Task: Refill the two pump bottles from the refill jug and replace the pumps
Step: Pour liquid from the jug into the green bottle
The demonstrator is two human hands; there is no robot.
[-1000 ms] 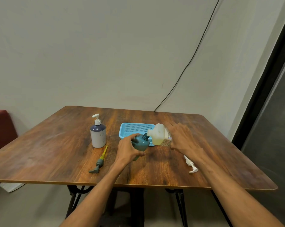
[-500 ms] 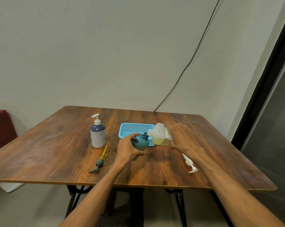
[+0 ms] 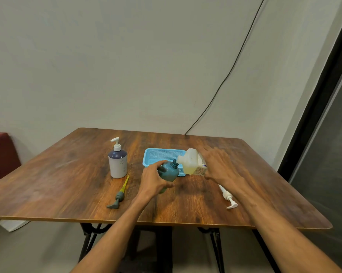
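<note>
Two bare forearms reach in from the near edge over a brown wood-grain table [image 3: 48, 184] with rounded corners, which stands on black metal legs [image 3: 87, 239].

Two loose pumps lie flat on the near part of the top. On the left is a grey pump [image 3: 118, 198] with a yellowish dip tube pointing away. On the right is a white pump [image 3: 228, 196], partly hidden under the right wrist.

Just past them the hands work close together but do not touch. The left hand [image 3: 152, 180] wraps its fingers and thumb round a rounded teal bottle [image 3: 169, 171]. The bottle is glossy, has no pump, and leans its threaded neck up and to the right. The right hand [image 3: 219, 167] holds the refill jug [image 3: 190, 162] by its base end, with the fingers spread over the top. The jug is a squarish, translucent, cream-coloured plastic container with a printed label. It is tipped nearly flat, and its spout meets the teal bottle's open neck. I cannot tell whether liquid is flowing.

Behind the bottle and the jug sits a shallow, rectangular light-blue mesh basket [image 3: 160, 155], partly covered by both. To the left, well apart from the hands, a cylindrical pump bottle [image 3: 118, 164] stands upright. It has a white body, a dark purple shoulder and a white pump fitted on top.

Beyond the table is a plain pale wall [image 3: 126, 66], with a thin black cable [image 3: 225, 77] running down it to the table's far edge. A dark red padded block [image 3: 0, 152] shows at the far left.
</note>
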